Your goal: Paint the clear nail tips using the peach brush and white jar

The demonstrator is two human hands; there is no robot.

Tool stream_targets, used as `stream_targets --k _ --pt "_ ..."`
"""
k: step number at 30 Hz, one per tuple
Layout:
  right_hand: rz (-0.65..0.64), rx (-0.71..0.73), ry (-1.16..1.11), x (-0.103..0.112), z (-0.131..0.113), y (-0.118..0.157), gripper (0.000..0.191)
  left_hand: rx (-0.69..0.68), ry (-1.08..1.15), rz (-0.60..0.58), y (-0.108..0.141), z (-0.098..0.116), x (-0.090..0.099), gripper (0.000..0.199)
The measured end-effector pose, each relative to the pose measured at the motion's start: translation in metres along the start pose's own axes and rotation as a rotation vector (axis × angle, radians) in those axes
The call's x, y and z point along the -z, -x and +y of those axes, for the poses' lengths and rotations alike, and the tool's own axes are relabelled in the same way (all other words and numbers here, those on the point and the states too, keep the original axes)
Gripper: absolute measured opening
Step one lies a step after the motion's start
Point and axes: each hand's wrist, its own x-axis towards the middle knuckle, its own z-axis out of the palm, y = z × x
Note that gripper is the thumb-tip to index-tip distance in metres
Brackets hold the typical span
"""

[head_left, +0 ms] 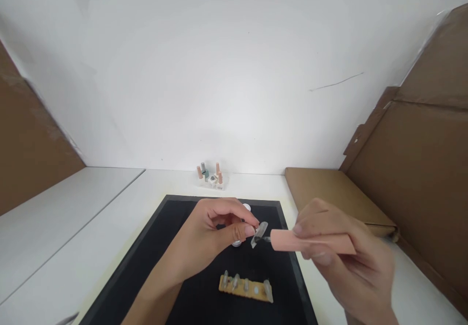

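Note:
My left hand (223,230) pinches a clear false nail (259,233) between thumb and forefinger, above the black mat (204,293). My right hand (347,256) grips the pink cap (292,240) of a nail polish brush, which points left. The dark brush tip (260,239) meets the false nail; whether it presses on the surface is hard to make out. Below the hands lies a yellow strip (244,290) with several clear false nails standing on it and one bare pale spot toward its right end. White round lids or jars (236,243) are partly hidden behind my left hand.
A clear holder (212,183) with several nail polish bottles stands on the white table (252,182) by the back wall. A flat cardboard box (329,193) lies at the right. Cardboard walls (420,169) rise on both sides.

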Motion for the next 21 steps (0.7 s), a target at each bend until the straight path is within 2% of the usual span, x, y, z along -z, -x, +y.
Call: stream_targets --k 4,13,18,21 --pt "0.032 -0.022 0.053 0.0018 0.0023 0.0018 0.007 -0.011 -0.031 -0.007 0.0006 -0.0001 -0.0015 0.006" --pt "0.120 -0.031 0.113 0.0030 0.0092 0.0026 0.014 0.004 -0.039 -0.003 0.0041 -0.0013 -0.0019 0.008" --pt "0.165 -0.055 0.041 0.0030 0.0083 0.0047 0.009 0.069 0.088 0.023 0.0024 -0.0034 0.0017 0.007" --pt "0.135 -0.037 -0.012 0.0023 0.0056 0.0053 0.010 0.099 0.138 0.022 -0.0017 -0.0033 0.0015 0.009"
